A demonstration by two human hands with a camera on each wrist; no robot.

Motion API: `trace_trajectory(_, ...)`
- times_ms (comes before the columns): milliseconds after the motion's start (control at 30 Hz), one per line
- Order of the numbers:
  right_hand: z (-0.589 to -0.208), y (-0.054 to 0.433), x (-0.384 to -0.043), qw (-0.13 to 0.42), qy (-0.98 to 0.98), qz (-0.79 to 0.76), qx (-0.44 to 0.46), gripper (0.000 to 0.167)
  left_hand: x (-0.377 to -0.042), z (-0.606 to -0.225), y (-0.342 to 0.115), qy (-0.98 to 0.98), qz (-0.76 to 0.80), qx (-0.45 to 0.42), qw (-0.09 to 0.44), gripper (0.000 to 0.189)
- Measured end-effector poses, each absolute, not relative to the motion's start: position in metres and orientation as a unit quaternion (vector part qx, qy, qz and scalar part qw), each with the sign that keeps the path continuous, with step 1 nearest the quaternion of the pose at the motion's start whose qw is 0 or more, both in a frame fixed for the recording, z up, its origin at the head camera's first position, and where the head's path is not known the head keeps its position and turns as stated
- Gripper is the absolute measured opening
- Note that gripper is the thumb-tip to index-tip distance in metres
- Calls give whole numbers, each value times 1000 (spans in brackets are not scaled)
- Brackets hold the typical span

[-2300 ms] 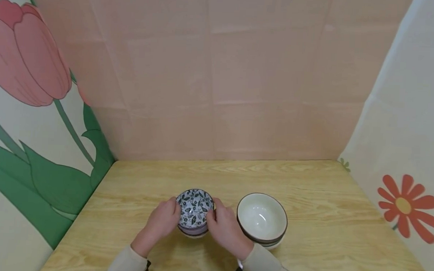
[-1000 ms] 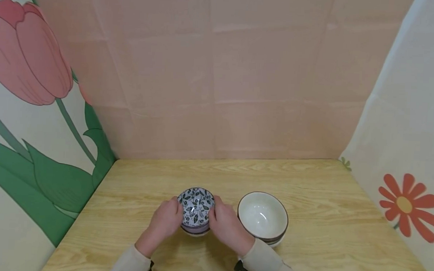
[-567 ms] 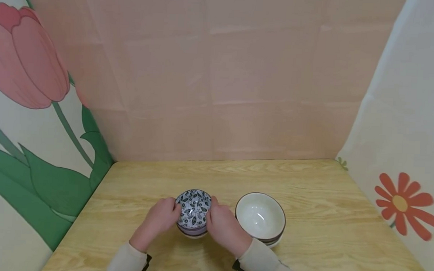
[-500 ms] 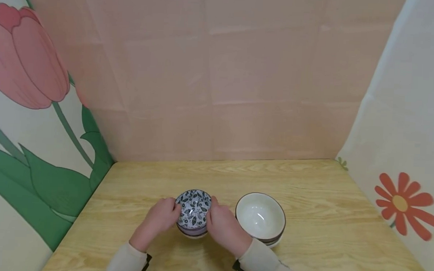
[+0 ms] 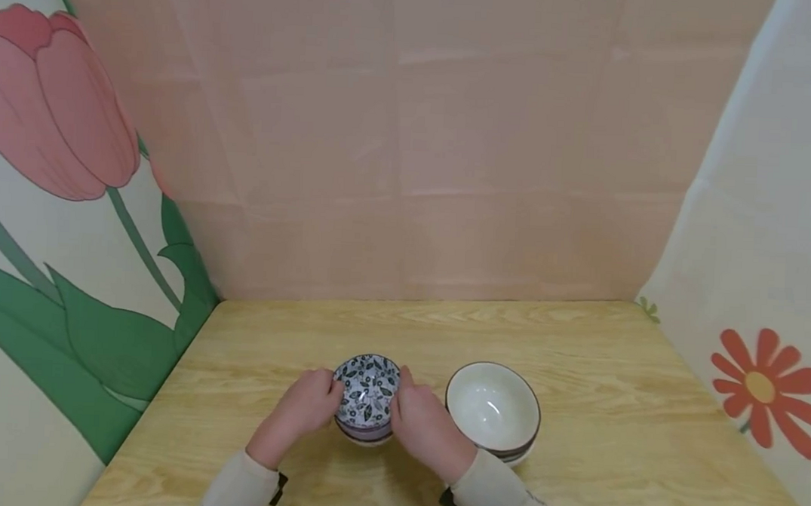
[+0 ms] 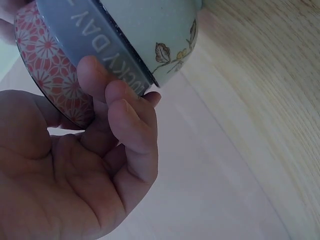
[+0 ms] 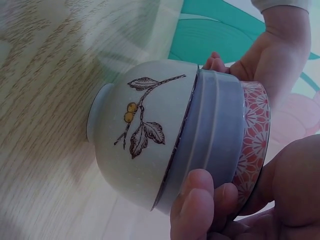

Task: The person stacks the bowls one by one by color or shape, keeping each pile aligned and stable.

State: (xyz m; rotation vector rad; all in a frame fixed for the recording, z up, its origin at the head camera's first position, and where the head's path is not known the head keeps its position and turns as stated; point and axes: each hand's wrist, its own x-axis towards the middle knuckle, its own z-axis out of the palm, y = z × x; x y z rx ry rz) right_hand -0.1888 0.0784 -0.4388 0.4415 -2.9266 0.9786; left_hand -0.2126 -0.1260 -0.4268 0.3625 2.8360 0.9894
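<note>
Both hands hold a stack of nested bowls over the table. On top sits a bowl (image 5: 365,393) with dark leaves printed inside and red-and-white flowers outside. Below it nests a grey-lavender bowl (image 7: 222,112) with raised lettering. Lowest is a cream bowl (image 7: 112,135) with a branch and berry print. My left hand (image 5: 306,401) grips the stack's left side, its fingertips on the grey-lavender bowl in the left wrist view. The right hand (image 5: 430,429) grips the other side, thumb at the top bowl's rim, fingers curled against the grey-lavender wall.
Just right of the right hand stands another bowl stack, topped by a wide cream bowl (image 5: 492,404) with a dark rim. The wood-grain table (image 5: 293,327) meets a pink backdrop (image 5: 395,169) behind and flower-printed sheets at both sides. Dark straps (image 5: 452,504) circle the wrists.
</note>
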Motion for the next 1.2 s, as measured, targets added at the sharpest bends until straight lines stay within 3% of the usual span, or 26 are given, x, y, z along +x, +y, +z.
trace_trajectory(867, -446, 79, -185, 50, -940, 302, 154, 51, -208, -431, -126, 926, 348, 124, 80, 26)
trace_trajectory(1200, -443, 78, -188, 64, -939, 296, 166, 51, -209, -432, -125, 939, 309, 142, 39, 27)
